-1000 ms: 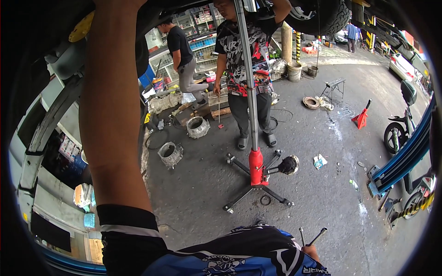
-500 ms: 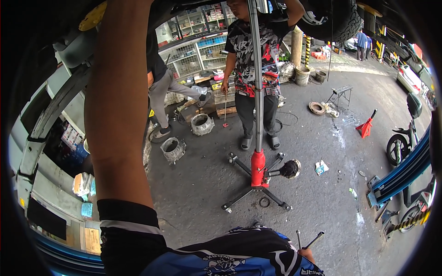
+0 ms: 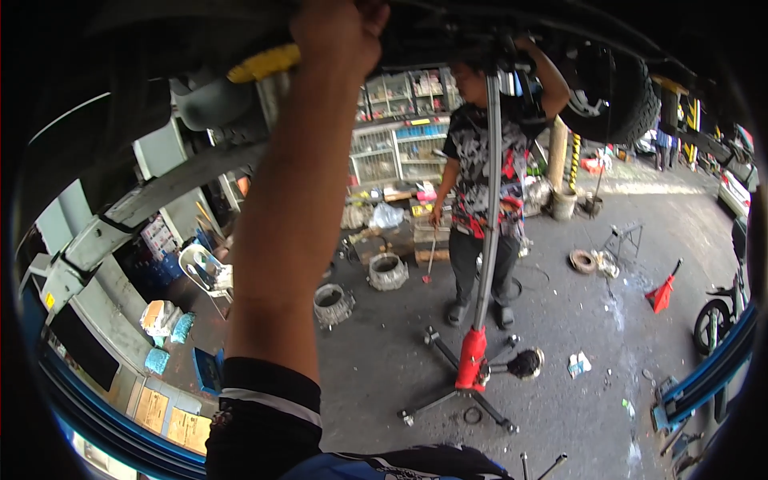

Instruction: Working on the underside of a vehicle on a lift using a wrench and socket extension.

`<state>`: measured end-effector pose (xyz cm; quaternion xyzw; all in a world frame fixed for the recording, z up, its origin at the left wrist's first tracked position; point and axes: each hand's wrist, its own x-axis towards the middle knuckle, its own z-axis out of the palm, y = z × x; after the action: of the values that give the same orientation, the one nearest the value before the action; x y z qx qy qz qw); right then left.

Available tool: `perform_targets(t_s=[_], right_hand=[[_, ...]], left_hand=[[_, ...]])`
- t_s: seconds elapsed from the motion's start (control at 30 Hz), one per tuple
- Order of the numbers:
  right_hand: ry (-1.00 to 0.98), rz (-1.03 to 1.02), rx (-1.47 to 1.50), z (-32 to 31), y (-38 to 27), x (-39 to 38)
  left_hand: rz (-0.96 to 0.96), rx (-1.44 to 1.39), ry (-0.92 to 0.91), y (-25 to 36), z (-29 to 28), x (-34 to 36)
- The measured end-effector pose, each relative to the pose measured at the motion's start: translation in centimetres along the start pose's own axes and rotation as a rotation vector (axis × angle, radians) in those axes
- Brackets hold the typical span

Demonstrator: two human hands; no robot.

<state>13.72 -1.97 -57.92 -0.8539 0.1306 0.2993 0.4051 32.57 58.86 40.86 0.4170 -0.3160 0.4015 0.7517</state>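
Observation:
My left arm reaches up into the dark underside of a raised vehicle [image 3: 200, 104]. At the top edge my left hand [image 3: 340, 36] has its fingers curled closed against dark parts; shadow hides what they hold. My right hand is below the picture, while two metal rod ends of a wrench [image 3: 550, 466] show at the lower edge. Ahead stands a red transmission jack [image 3: 472, 358], its tall steel column [image 3: 491, 184] rising to the underbody. Behind it a co-worker [image 3: 488, 168] in a patterned shirt raises one arm to the vehicle and holds a thin rod in the other hand.
Two metal housings [image 3: 388, 272] lie on the floor left of the jack. Blue lift posts [image 3: 708, 364] stand at both sides. At right are a red jack stand [image 3: 661, 294], a round ring-shaped part [image 3: 582, 261] and a motorcycle [image 3: 712, 324]. A tyre [image 3: 616, 96] hangs above.
The view has tilted up, bringing my left hand into sight. My right hand, seen holding the wrench before, has dropped out of the picture. A second person at left no longer shows.

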Motion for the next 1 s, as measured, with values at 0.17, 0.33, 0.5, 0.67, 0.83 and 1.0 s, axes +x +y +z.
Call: perform_targets(t_s=[0.17, 0.33, 0.5, 0.67, 0.83, 1.0], right_hand=[[-0.187, -0.340, -0.898, -0.6, -7.7, 3.5], [0.120, -0.439, -0.223, -6.9, -25.8, -5.0], [0.097, -0.569, -0.221, -9.5, -35.8, -6.4], [0.114, -0.991, 0.244, -11.0, -47.5, -11.8], [-0.159, -1.318, 0.378, -12.9, -59.1, -17.2], [-0.234, -1.685, 0.470, -13.0, -70.0, -21.9]], left_hand=[[0.009, 0.057, 0.036, -0.6, 1.8, -2.6], [-0.022, 0.057, 0.044, 0.1, 3.2, -3.7], [0.055, 0.203, 0.143, -0.1, 2.5, -2.8], [-0.068, 0.163, 0.072, 1.4, 2.2, -2.8], [0.019, 0.228, 0.269, 1.2, 3.5, -3.6], [0.021, 0.285, 0.331, 1.9, 3.9, -4.0]])
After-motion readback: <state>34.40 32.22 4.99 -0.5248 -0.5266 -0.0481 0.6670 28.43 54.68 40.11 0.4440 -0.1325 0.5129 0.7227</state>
